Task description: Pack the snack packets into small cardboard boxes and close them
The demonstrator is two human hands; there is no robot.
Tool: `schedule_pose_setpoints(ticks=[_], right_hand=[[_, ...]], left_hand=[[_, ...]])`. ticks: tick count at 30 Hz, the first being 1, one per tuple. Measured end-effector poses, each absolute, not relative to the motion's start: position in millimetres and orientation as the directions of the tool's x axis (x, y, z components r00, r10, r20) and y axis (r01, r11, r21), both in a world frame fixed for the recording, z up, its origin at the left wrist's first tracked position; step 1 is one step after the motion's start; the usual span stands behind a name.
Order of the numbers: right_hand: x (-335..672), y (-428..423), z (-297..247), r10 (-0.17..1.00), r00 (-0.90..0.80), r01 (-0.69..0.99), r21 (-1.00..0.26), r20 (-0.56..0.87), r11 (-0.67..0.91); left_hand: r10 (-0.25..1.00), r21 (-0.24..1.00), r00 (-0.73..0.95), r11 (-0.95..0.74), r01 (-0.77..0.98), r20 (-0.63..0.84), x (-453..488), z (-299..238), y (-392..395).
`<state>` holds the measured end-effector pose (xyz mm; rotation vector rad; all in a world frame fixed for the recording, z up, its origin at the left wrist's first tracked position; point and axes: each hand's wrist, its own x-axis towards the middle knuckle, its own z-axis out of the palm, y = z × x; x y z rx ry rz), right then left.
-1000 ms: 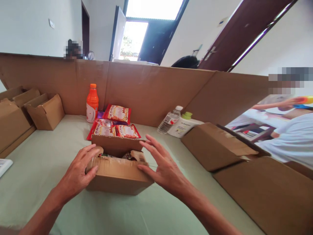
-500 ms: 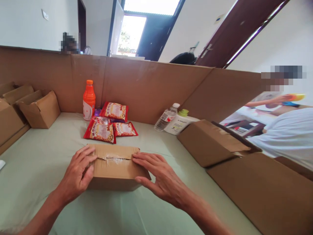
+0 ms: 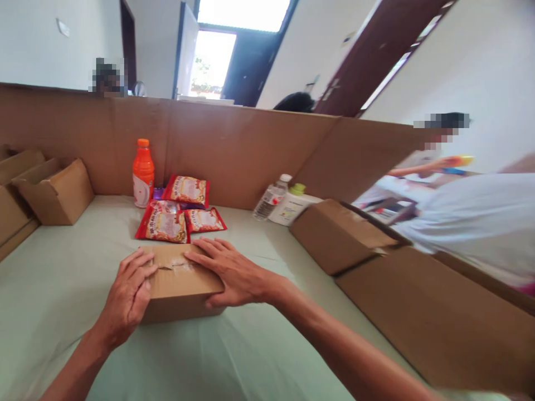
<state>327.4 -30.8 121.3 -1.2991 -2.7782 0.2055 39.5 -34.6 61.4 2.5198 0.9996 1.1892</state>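
A small brown cardboard box (image 3: 178, 287) sits on the pale green table (image 3: 234, 356) just in front of me, its top flaps folded down with old clear tape along the seam. My left hand (image 3: 127, 295) grips its left end, fingers curled over the top edge. My right hand (image 3: 228, 273) lies flat across the right half of the lid, fingers stretched out and pressing on the flaps. Nothing of the box's contents shows.
Behind the box lie red snack packets (image 3: 165, 225) and an orange drink bottle (image 3: 142, 174). A water bottle (image 3: 271, 197) and a white container (image 3: 292, 207) rest against the cardboard partition (image 3: 234, 147). Open cartons (image 3: 54, 192) stand left, flat boxes (image 3: 338, 236) right. Other people work beyond.
The box's flaps went from open to folded shut. My right hand slid leftward onto the lid; my left hand stayed on the left end. The view swung slightly right.
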Motion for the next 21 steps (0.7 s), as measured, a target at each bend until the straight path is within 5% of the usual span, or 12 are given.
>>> schedule_pose_setpoints(ticks=[9,15,21], right_hand=[[323,-58,127,0.818,-0.565,0.806,-0.138,0.108,0.575],[346,-91,128,0.874,-0.474,0.860,-0.157,0.103,0.485],[441,-109,109,0.967,-0.207,0.973,-0.073,0.146,0.219]], left_hand=[[0.610,0.443,0.466,-0.790,0.425,0.641,36,56,-21],[0.691,0.530,0.509,-0.722,0.445,0.514,53,57,-41],[0.763,0.576,0.481,-0.644,0.505,0.431,61,31,-41]])
